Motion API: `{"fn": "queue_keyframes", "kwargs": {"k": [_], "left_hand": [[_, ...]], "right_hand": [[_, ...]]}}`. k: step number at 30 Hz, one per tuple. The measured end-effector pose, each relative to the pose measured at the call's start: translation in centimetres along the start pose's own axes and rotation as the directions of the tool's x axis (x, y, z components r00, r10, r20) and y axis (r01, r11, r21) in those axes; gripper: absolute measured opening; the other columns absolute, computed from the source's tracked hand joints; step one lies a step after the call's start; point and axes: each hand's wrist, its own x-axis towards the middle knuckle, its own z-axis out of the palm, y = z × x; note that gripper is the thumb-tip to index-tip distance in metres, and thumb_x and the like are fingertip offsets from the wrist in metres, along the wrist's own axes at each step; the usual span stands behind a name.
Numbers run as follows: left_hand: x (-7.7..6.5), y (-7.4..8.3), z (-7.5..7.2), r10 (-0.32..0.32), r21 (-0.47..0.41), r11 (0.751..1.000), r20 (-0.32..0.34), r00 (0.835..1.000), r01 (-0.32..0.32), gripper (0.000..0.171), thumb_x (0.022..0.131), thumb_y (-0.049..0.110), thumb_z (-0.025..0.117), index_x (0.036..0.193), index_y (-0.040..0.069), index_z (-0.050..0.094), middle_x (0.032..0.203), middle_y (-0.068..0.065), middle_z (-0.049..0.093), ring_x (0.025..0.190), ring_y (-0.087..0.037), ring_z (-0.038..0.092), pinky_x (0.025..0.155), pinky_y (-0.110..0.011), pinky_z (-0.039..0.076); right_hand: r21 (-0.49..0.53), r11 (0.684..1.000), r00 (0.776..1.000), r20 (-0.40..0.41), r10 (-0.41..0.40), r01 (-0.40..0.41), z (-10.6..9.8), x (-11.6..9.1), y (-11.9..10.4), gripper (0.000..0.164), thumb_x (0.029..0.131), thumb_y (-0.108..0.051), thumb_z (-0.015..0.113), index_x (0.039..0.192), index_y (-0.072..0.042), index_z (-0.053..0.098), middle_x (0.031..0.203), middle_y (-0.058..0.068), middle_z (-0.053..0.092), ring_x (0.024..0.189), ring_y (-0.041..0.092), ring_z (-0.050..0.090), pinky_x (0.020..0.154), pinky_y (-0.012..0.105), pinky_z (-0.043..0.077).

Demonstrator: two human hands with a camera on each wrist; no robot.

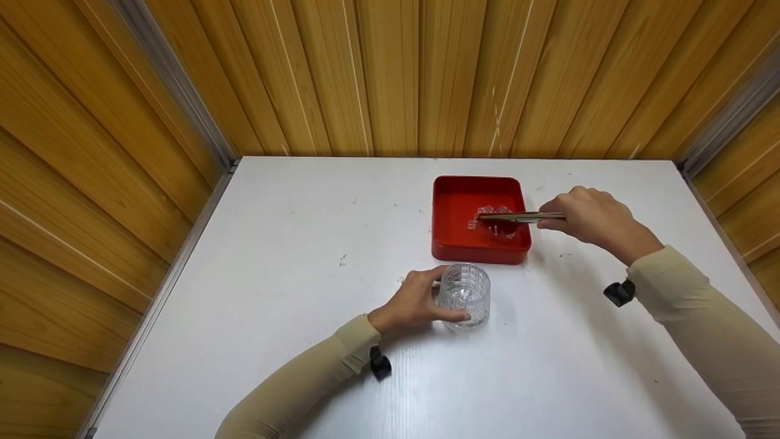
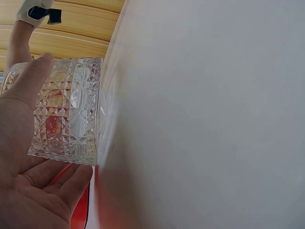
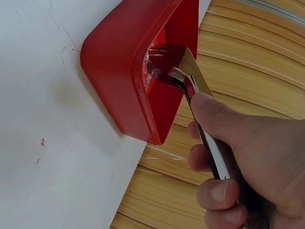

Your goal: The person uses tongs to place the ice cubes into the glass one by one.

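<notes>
- One pair of tongs point(image 1: 518, 217) is reaching into one red tray point(image 1: 450, 207) of clear pieces point(image 1: 472, 224), too clustered to count.
- One clear, patterned glass point(image 1: 468, 292) is standing upright on the worktop point(image 1: 292, 274) beside it.
- The left hand's point(image 1: 416, 299) wide grip is cupping the glass.
- The right hand's point(image 1: 590, 213) narrow grip is holding the tongs.

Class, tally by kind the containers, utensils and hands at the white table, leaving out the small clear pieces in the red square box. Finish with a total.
Containers: 2 (red square open box, clear round patterned tumbler)
Utensils: 1 (shiny metal tongs)
Hands: 2 (bare left hand, bare right hand)
Total: 5
</notes>
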Motion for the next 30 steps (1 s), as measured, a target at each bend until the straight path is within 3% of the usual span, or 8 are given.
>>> {"fn": "queue_keyframes", "kwargs": {"k": [10, 17, 30], "left_hand": [[-0.06, -0.11, 0.24, -0.009, -0.009, 1.000, -0.003, 1.000, 0.009, 0.077, 0.074, 0.047, 0.092, 0.137, 0.013, 0.062, 0.119, 0.003, 0.073, 0.109, -0.008, 0.066, 0.094, -0.020, 0.051], [-0.06, -0.15, 0.27, 0.007, -0.051, 0.999, -0.003, 1.000, -0.007, 0.075, 0.075, 0.044, 0.092, 0.137, 0.012, 0.063, 0.118, 0.003, 0.073, 0.107, -0.007, 0.067, 0.092, -0.019, 0.052], [0.03, 0.03, -0.03, -0.025, -0.006, 1.000, 0.008, 1.000, 0.025, 0.079, 0.075, 0.051, 0.090, 0.139, 0.016, 0.062, 0.120, 0.007, 0.072, 0.109, -0.008, 0.064, 0.095, -0.022, 0.051]], "right_hand": [[-0.013, 1.000, 0.999, -0.029, 0.013, -0.014, -0.13, -0.20, 0.02, 0.025, 0.092, -0.024, 0.079, 0.113, -0.011, 0.080, 0.083, -0.001, 0.073, 0.066, 0.017, 0.055, 0.052, 0.033, 0.043], [0.003, 1.000, 0.999, -0.051, 0.005, -0.005, 0.03, -0.45, 0.25, 0.018, 0.093, -0.023, 0.078, 0.109, -0.016, 0.080, 0.075, -0.006, 0.068, 0.065, 0.016, 0.054, 0.052, 0.033, 0.042], [0.035, 0.999, 0.997, -0.068, 0.028, -0.025, -0.63, -0.87, 0.20, 0.021, 0.096, -0.030, 0.075, 0.114, -0.020, 0.079, 0.074, -0.006, 0.066, 0.066, 0.016, 0.052, 0.053, 0.034, 0.039]]}}
